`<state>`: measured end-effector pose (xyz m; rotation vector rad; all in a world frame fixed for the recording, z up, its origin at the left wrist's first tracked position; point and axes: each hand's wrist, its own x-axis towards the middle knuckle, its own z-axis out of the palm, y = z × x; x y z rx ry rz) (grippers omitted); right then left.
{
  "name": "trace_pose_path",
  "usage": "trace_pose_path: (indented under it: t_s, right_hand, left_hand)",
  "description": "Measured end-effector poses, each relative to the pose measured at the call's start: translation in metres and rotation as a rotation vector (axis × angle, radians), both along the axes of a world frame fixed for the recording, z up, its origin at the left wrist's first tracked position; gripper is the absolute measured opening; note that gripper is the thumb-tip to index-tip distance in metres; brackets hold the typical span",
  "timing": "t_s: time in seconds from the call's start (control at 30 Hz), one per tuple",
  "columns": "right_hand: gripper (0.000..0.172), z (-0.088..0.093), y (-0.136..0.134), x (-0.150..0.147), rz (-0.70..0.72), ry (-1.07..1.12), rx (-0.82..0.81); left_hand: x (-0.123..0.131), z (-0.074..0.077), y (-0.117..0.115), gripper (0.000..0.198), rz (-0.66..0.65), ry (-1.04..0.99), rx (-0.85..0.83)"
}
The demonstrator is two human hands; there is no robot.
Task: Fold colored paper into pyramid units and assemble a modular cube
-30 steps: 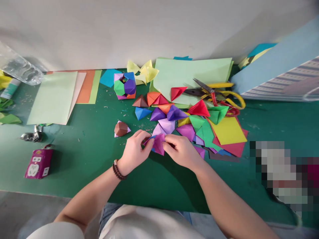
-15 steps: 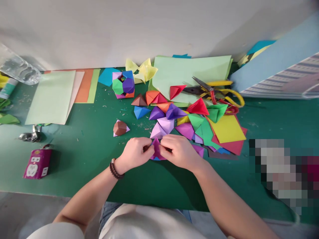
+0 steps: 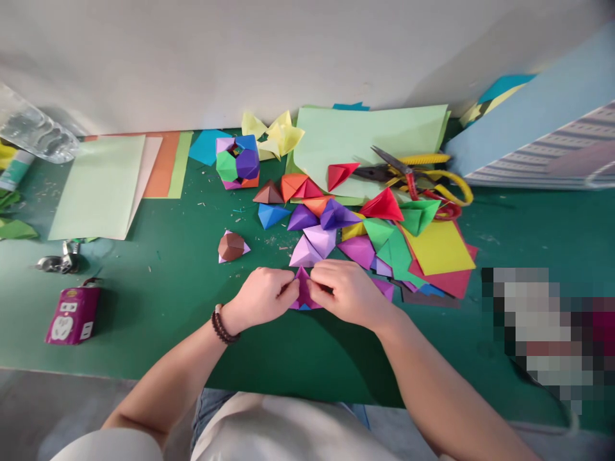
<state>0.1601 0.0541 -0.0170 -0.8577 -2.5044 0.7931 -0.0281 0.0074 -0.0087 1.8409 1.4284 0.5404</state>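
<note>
Between my two hands is a purple folded origami piece with a bit of blue at its lower edge. My left hand pinches its left side, and my right hand pinches the right side. The fingertips partly cover the paper. Just beyond the hands lie lilac folded pieces, with violet, red, orange and green ones behind and to the right. To the left sits a brown and lilac paper unit. Farther back stands a joined multicoloured paper ball.
Scissors and pliers lie on pale green sheets near the wall. More paper sheets, a clear bottle and a purple power socket block are on the left. A light blue bag stands at right.
My left fingers have shifted slightly on the purple piece, with the thumb and forefinger closer together. My right hand keeps nearly the same place. The other pieces lie as before.
</note>
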Motion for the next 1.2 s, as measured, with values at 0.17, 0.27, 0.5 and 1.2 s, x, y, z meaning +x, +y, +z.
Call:
trace_pose_path:
  t_s: [0.17, 0.27, 0.5, 1.2]
  right_hand:
    - [0.034, 0.000, 0.000, -0.002, -0.007, 0.018, 0.014]
    - [0.034, 0.000, 0.001, -0.002, -0.032, 0.055, 0.039]
    - [0.038, 0.005, 0.003, 0.000, -0.294, 0.282, 0.220]
    - [0.032, 0.001, -0.007, -0.010, -0.224, 0.385, 0.402]
  left_hand:
    - [0.001, -0.001, 0.000, 0.037, 0.014, -0.024, -0.021]
    - [0.000, 0.002, 0.001, 0.039, 0.060, -0.096, -0.041]
    - [-0.007, 0.008, 0.000, 0.049, 0.150, -0.434, -0.194]
    - [0.014, -0.004, -0.007, 0.030, 0.325, -0.770, -0.398]
